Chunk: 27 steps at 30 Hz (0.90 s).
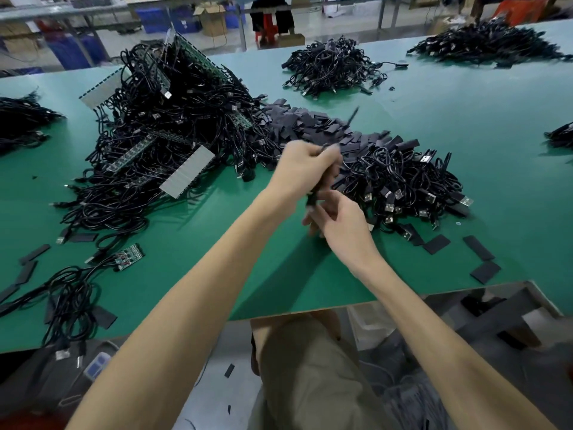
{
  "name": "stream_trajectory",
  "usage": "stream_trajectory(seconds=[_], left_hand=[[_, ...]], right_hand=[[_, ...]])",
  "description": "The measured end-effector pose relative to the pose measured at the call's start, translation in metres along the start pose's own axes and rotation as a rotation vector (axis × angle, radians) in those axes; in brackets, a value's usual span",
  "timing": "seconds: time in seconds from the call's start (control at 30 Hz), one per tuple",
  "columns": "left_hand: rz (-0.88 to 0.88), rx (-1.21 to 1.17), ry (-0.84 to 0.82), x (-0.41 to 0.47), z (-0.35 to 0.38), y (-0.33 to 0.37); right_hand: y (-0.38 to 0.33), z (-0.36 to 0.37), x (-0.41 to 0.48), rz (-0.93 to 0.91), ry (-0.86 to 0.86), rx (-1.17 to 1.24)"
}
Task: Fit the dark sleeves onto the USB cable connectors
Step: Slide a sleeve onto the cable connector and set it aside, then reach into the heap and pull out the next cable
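Motion-blurred: dark item (pixel 312 195) gripped by left hand (pixel 305 169) above table (pixel 279 274); sleeve or connector indeterminable. Cropped: cable pile (pixel 18 119) at table's left end.

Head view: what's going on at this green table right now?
A person works at a green table, both hands on one black USB cable. The left hand grips it from above. The right hand meets its lower end, but blur hides its grip and whether a sleeve is on. Loose dark sleeves lie heaped behind, a pile of USB cables to the right, and a tangle of cables with circuit boards to the left.
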<state>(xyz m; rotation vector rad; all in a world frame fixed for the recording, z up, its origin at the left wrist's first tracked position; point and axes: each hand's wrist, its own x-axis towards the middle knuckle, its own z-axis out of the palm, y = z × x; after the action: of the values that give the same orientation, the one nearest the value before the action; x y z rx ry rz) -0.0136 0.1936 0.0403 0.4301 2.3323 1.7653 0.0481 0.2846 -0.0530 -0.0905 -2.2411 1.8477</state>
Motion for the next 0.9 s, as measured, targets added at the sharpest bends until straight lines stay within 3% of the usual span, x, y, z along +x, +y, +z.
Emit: stream_trajectory(seconds=[0.07,0.23,0.3,0.4,0.53,0.6,0.7,0.9], left_hand=[[-0.080,-0.174,-0.095,0.011,0.020,0.023],[-0.062,-0.046,-0.204,0.013,0.033,0.030],[-0.007,-0.016,-0.119,0.010,0.022,0.014],[0.123,0.167,0.194,0.008,-0.015,-0.015],[0.085,0.702,0.551,0.003,-0.079,-0.062],[-0.013,0.946,0.589,0.001,-0.106,-0.082],[-0.153,1.093,0.548,-0.006,-0.129,-0.098],[-0.022,1.157,0.523,-0.021,-0.135,-0.104]], right_hand=[[0.001,0.001,-0.001,0.001,0.007,0.032],[-0.001,-0.001,-0.002,-0.010,0.001,0.057],[-0.005,-0.002,0.000,0.007,0.040,0.095],[-0.007,-0.004,-0.001,-0.030,0.193,0.190],[-0.006,-0.011,-0.001,-0.041,0.386,0.273],[-0.005,-0.010,-0.001,-0.011,0.364,0.279],[-0.006,-0.006,-0.001,0.012,0.238,0.245],[-0.004,-0.003,-0.001,0.009,0.154,0.185]])
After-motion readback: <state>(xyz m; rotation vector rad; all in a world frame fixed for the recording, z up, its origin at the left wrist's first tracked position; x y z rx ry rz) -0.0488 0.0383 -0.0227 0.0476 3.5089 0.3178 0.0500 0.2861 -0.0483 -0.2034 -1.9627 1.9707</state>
